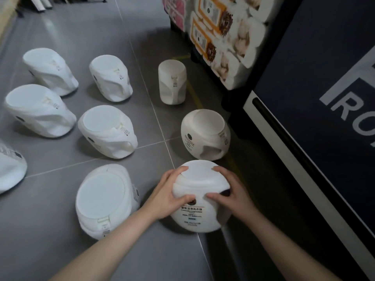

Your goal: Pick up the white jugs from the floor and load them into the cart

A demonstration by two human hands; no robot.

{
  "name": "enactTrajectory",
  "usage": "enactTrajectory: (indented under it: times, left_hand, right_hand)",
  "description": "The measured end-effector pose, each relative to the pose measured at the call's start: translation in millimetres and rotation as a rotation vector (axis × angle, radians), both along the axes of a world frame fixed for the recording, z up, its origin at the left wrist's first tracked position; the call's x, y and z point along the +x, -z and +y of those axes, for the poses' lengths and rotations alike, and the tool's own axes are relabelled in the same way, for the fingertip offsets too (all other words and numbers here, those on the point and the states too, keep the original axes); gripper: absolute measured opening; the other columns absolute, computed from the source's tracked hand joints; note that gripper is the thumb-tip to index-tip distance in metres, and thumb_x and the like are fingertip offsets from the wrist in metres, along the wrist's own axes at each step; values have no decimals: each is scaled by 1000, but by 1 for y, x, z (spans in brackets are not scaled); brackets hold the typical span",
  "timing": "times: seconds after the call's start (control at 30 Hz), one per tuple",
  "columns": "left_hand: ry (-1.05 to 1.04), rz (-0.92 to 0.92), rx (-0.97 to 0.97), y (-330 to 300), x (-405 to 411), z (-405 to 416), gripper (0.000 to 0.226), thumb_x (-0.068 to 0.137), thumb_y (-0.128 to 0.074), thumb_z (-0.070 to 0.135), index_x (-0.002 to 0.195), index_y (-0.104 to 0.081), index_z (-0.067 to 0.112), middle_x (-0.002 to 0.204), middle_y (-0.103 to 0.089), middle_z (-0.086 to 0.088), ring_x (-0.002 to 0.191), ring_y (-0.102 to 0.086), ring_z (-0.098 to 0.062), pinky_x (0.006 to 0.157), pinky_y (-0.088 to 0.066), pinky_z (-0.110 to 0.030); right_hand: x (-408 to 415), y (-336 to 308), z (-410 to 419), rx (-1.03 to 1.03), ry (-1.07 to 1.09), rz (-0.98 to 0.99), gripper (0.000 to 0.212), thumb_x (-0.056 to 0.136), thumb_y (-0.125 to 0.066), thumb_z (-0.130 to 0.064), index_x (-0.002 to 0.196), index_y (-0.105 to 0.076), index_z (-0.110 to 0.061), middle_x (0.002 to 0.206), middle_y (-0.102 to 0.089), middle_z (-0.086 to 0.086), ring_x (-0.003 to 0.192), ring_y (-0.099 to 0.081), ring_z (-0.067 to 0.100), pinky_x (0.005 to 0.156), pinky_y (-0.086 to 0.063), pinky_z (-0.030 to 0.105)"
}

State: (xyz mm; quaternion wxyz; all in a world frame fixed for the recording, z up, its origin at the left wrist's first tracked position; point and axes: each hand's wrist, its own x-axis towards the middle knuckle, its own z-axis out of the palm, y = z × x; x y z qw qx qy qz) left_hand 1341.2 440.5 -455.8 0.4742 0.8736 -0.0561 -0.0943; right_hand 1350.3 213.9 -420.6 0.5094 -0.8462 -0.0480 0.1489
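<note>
Both hands, left hand (165, 196) and right hand (233, 191), clasp the nearest jug (199, 199) on the floor (50, 230); next, lift it toward the cart (316, 122) at right.

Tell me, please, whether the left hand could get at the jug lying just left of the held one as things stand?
Probably not yet: the left hand and right hand both grip the held jug. The neighbouring jug lies unobstructed beside it.

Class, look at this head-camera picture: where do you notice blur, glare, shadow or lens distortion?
Head view: the floor tiles show soft glare at upper left; the jug held by both hands, left hand and right hand, casts a shadow beneath; the far-left jugs smear with blur; wide-angle bending tilts the dark cart panel.
</note>
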Motion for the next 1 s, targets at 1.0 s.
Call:
enactTrajectory:
  times: [1.0]
  left_hand:
    - [-975, 151, -327, -677, -161, 99, 70, 53, -61, 71, 118, -47, 46, 122, -54, 21, 117, -50, -3, 102, -38, -25]
  right_hand:
    - [-25, -646, 186, 74, -568, 214, 49, 64, -75, -60, 108, -54, -54, 112, -61, -17, 103, -61, 9, 92, -52, 35]
